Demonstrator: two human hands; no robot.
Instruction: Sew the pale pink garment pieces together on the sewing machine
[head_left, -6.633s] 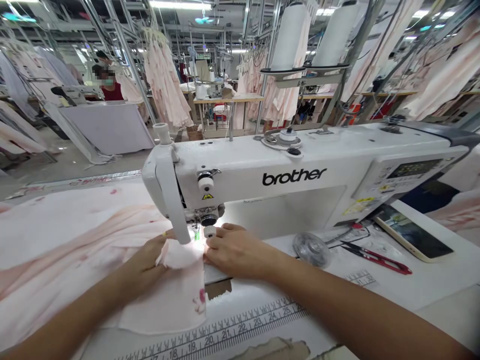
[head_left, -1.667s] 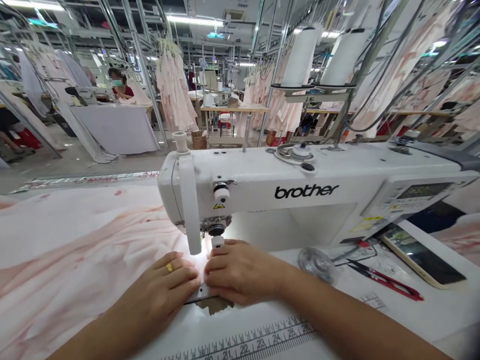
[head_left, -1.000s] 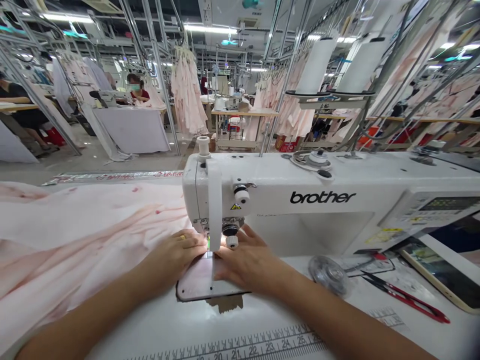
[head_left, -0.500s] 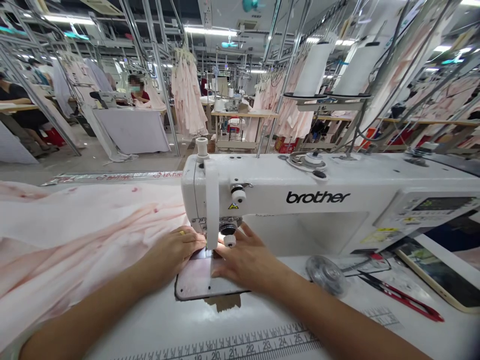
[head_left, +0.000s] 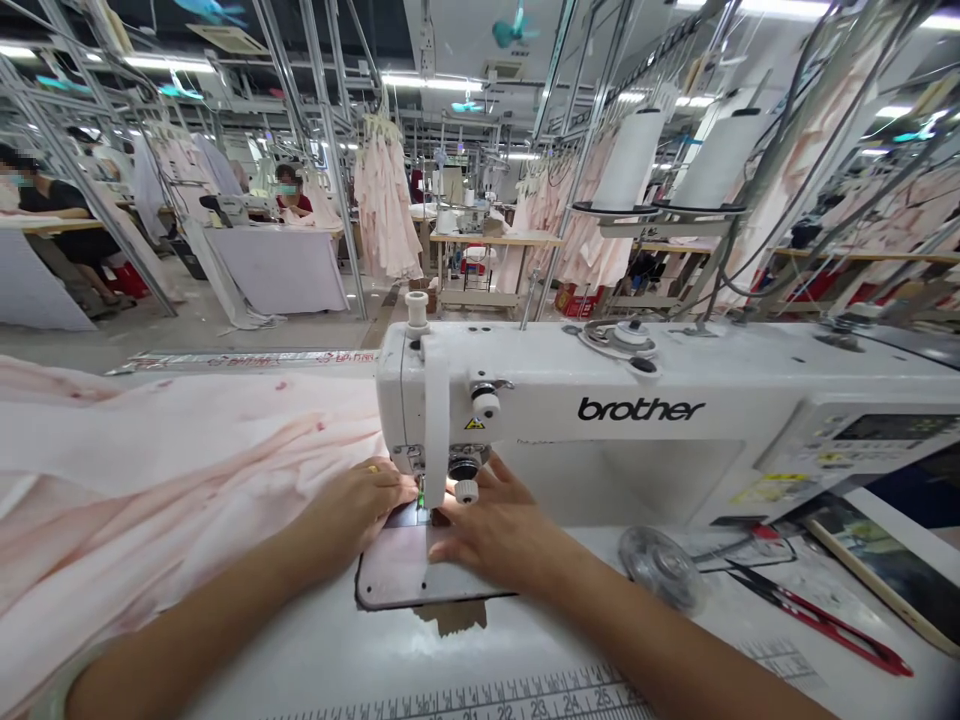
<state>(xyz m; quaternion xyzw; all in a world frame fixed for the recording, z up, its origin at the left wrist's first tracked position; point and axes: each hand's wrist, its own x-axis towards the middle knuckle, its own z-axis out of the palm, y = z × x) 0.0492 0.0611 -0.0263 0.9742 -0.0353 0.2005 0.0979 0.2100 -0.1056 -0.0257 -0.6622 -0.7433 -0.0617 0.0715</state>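
Note:
A white Brother sewing machine (head_left: 637,410) stands across the table. My left hand (head_left: 352,512), with a gold ring, lies on the edge of the pale pink fabric (head_left: 150,480) just left of the needle, fingers bent and pressing down. My right hand (head_left: 499,530) rests flat on the metal bed plate (head_left: 397,575) right of the presser foot, fingers stretched toward the needle. The fingertips of both hands meet under the machine head, which partly hides them. The fabric spreads away to the left.
Red thread snips (head_left: 825,625), a clear round lid (head_left: 660,568) and a phone (head_left: 885,570) lie at the right. A printed ruler (head_left: 525,697) runs along the near edge. Co-workers (head_left: 289,190) sit at far tables among hanging pink garments (head_left: 386,200).
The fabric that covered the bed plate has passed to the left, leaving the plate bare. Both hands have slid forward to the needle. The view has tilted up slightly.

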